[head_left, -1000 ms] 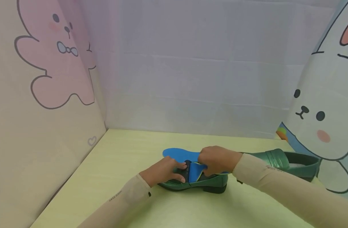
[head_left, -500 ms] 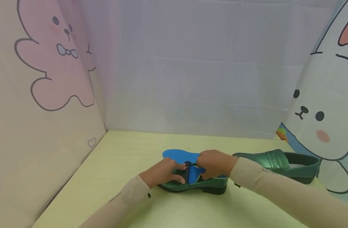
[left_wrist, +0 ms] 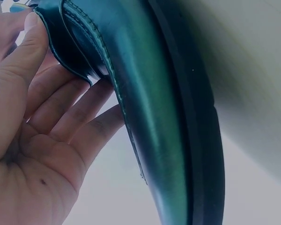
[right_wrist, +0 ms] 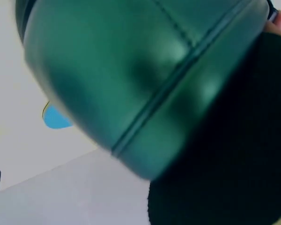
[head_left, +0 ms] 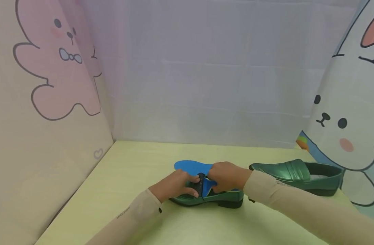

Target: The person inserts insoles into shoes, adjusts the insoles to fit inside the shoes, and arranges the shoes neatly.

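Observation:
A green loafer (head_left: 231,196) lies on the table, its toe toward the left. My left hand (head_left: 177,183) grips the upper near the shoe's opening; the left wrist view shows the thumb and fingers of that hand (left_wrist: 42,117) at the raised edge of the loafer (left_wrist: 150,93). My right hand (head_left: 228,175) holds a blue insole (head_left: 207,187) whose front goes into the opening, while its rear is partly covered by that hand. In the right wrist view, the loafer's heel (right_wrist: 107,70) fills much of the frame and hides most of my right hand's work.
A second blue insole (head_left: 190,166) lies flat just behind the loafer. To the right stands another green loafer (head_left: 277,172), toe pointing left. The pale yellow table (head_left: 138,153) meets a hanging white curtain (head_left: 205,102) at the back.
My right hand has moved a little left, taking the insole farther into the loafer; less of its blue surface shows. My left hand keeps its hold in nearly the same place.

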The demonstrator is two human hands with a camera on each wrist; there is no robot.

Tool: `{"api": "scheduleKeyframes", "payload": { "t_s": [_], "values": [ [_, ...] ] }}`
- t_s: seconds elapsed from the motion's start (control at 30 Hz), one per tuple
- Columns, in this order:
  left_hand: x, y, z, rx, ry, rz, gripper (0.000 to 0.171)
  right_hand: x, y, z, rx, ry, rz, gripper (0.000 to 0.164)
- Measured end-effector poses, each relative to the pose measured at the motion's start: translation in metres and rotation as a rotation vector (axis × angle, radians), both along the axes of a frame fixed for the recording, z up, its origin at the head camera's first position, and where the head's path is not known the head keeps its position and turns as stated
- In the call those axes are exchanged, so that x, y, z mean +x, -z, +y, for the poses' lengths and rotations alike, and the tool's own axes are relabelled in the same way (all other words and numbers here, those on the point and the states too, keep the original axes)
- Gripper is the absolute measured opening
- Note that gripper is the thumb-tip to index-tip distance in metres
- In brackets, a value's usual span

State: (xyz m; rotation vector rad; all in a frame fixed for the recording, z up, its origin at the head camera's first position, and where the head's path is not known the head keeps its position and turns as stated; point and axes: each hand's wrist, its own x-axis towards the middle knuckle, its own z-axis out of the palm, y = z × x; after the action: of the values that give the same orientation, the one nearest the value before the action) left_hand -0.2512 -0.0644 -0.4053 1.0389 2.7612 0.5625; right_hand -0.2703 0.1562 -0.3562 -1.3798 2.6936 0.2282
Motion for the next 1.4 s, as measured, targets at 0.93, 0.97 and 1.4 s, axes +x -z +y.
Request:
{"api": "scheduleKeyframes", "payload": {
  "t_s": [0.93, 0.97, 1.4],
  "values": [
    [0.0, 0.003, -0.004, 0.03, 0.032, 0.016, 0.062, 0.007, 0.014, -0.01, -0.074, -0.046, 0.088, 0.014],
    [0.0, 0.003, -0.004, 0.028, 0.03, 0.015, 0.062, 0.007, 0.014, -0.011, -0.074, -0.041, 0.089, 0.015],
    [0.0, 0.004, -0.004, 0.032, 0.019, 0.029, 0.062, 0.01, 0.024, -0.009, -0.223, 0.036, 0.034, 0.017]
  ]
}}
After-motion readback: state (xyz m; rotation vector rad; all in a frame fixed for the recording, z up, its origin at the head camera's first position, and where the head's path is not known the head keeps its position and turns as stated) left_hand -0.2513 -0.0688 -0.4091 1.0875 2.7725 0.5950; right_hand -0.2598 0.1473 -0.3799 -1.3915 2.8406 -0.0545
